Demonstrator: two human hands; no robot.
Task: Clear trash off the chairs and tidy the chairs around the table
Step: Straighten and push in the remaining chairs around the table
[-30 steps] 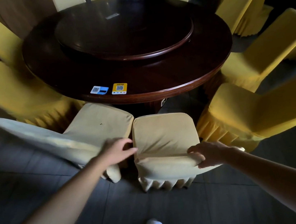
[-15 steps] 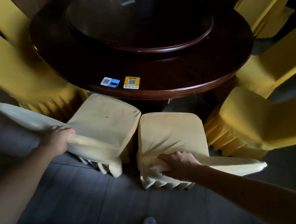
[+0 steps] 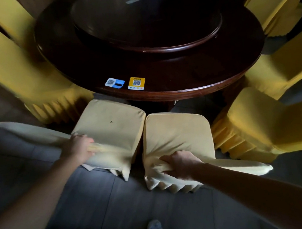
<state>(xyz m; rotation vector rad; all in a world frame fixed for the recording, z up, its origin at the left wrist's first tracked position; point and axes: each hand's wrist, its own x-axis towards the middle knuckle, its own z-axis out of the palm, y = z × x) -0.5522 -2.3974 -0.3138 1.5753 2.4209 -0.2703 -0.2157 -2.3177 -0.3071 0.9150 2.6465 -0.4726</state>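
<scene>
Left hand (image 3: 77,148) closed over the top edge of the left chair (image 3: 109,127) back, fingers wrapped into the pale cover; right hand (image 3: 180,165) likewise clenched on the right chair (image 3: 177,134) back, bunching the cloth beneath it. Gripping each backrest at its top probably gives leverage to slide both chairs toward the bench (image 3: 162,91) together. The two seats lie at 12 o'clock from the hands, touching along their inner edges, their front edges just beside or slightly under the bench rim. A small dark speck (image 3: 111,122) marks the left seat; whether it is trash or a stain cannot be told. The right seat shows nothing on it. Two QR stickers (image 3: 125,83) lie on the bench near its edge. Brighter yellow chairs (image 3: 274,123) stand at 9 and 3 o'clock. No bin or other container is in view.
</scene>
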